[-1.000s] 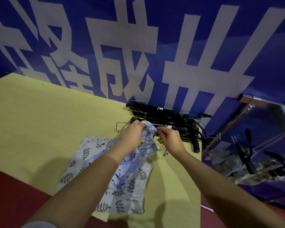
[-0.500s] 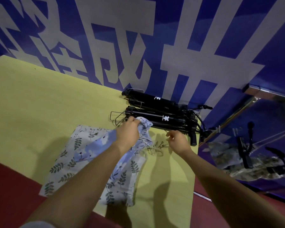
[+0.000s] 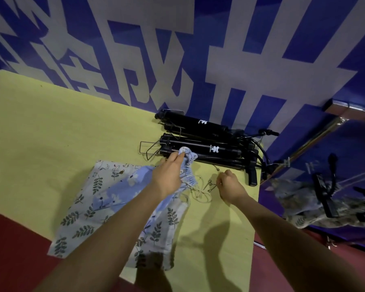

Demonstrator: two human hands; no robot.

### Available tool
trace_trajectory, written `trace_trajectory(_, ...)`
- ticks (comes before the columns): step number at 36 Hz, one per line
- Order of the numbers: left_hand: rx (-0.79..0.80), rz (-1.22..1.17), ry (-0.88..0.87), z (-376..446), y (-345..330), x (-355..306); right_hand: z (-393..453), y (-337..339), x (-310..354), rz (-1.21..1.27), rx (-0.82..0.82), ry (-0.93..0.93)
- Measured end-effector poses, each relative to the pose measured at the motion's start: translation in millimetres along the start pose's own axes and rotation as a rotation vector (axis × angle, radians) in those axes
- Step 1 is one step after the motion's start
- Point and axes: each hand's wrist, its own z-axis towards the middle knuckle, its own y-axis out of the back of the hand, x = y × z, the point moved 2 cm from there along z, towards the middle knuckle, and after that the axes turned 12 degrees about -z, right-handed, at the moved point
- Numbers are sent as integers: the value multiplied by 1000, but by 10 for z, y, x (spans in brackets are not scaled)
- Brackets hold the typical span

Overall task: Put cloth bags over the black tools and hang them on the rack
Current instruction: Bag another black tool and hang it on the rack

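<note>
Since the earlier frames the right hand has come away from the mouth of the cloth bag and now sits lower on the table, near the loose drawstring, while the left hand keeps its grip on the bunched top of the bag.

The biggest thing in view is the blue wall with large white characters, which fills the upper half. Below it lies the yellow-green table, and a dark red floor shows under its near edge. At the far right a metal rack stands against the wall; below it hang dark shapes with patterned cloth, too blurred to tell more.

On the table the cloth bag, pale blue with a leaf and flower print, lies flat and hangs a little over the near edge. Just behind its gathered top, two black tools with white logos lie side by side against the wall, with wire hangers under their left ends.

The left hand's fingers are curled and pinch the gathered mouth of the bag, which touches the nearer black tool. The right hand's fingers are curled narrow and seem to pinch the cord near its small metal tips; I cannot tell this for certain.
</note>
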Motion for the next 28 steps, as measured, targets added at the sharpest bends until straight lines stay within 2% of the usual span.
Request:
trace_trajectory(3, -19, 84, -16, -20, 70, -12, -6, -11, 1, -25, 39, 12)
trace_trajectory(8, 4, 68, -75, -45, 162, -20, -73, 97, 18, 36, 3, -24)
trace_trajectory(15, 82, 131, -88, -72, 386, 23, -159, 384, 212, 242, -248, -26)
trace_trajectory(20, 81, -10, -91, -91, 539, 56, -260, 673, 645, 476, -464, 23)
trace_trajectory(25, 70, -180, -99, -114, 675, 87, -293, 761, 1096, 472, -411, 229)
trace_trajectory(28, 28, -271, -106, -140, 771, 128, -270, 735, 1298, 437, -348, 251)
